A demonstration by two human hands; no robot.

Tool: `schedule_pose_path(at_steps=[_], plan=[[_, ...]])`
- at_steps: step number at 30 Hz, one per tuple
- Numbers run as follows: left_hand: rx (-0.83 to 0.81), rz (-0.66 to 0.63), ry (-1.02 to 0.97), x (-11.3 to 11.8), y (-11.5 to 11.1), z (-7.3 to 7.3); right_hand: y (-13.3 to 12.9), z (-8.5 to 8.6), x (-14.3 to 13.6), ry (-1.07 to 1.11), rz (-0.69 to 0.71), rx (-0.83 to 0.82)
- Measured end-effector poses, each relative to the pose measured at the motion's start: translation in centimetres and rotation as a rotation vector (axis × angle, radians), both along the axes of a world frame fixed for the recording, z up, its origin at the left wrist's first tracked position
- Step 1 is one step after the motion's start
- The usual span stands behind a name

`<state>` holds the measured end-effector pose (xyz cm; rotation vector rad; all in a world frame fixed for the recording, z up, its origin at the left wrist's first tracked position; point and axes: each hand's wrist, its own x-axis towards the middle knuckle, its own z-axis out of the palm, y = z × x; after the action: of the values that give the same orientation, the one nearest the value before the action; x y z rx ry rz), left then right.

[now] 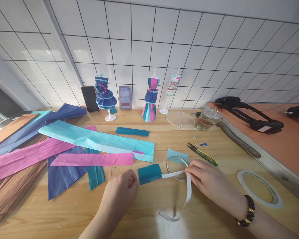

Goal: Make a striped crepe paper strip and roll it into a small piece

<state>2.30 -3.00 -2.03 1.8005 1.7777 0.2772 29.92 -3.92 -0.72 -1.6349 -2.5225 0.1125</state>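
A small teal piece of crepe paper (149, 173) is pinched at its left corner by my left hand (121, 191), whose fingers are closed. From the paper's lower right edge a narrow white strip (188, 191), which looks like tape backing, runs to the fingertips of my right hand (208, 179). Those fingers are closed on it, and its free end curls down toward the table. Just behind the strip is a thin tape ring (168, 163), partly over a light blue paper piece (174, 154). Green-handled thread snips (204, 156) lie beyond my right hand.
Crepe paper strips in light blue (89, 137), pink (94, 159) and navy (64, 176) overlap at left. Three small dress forms stand at the back, one in a navy dress (106, 96). A glass jar (207, 120) and a larger tape roll (241, 182) are at right.
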Motion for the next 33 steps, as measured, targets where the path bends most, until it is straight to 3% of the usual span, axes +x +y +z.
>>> schedule_pose_path(at_steps=[4, 9, 14, 19, 21, 27, 33], plan=[[0.002, -0.007, -0.017, -0.1, 0.0, 0.0, -0.5, -0.2, 0.8, 0.077, -0.030, -0.006], [0.008, -0.017, -0.027, -0.1, 0.0, 0.1, -1.5, -0.3, 1.3, 0.293, -0.076, -0.133], [-0.019, -0.010, 0.006, 0.2, 0.1, 0.5, -1.5, -0.5, 4.7, 0.410, -0.051, -0.250], [0.002, -0.019, 0.048, 0.4, 0.2, 0.4, 0.2, 0.1, 7.7, 0.444, -0.259, -0.247], [0.009, -0.024, 0.051, 0.3, 0.2, 0.3, 1.4, 0.2, 7.1, 0.441, -0.352, -0.213], [0.008, -0.030, 0.041, 0.2, 0.1, 0.1, 5.0, -0.9, 2.6, 0.400, -0.279, -0.169], [0.012, -0.002, 0.012, 0.1, 0.2, -0.2, 5.3, -1.3, 2.1, 0.354, -0.271, -0.195]])
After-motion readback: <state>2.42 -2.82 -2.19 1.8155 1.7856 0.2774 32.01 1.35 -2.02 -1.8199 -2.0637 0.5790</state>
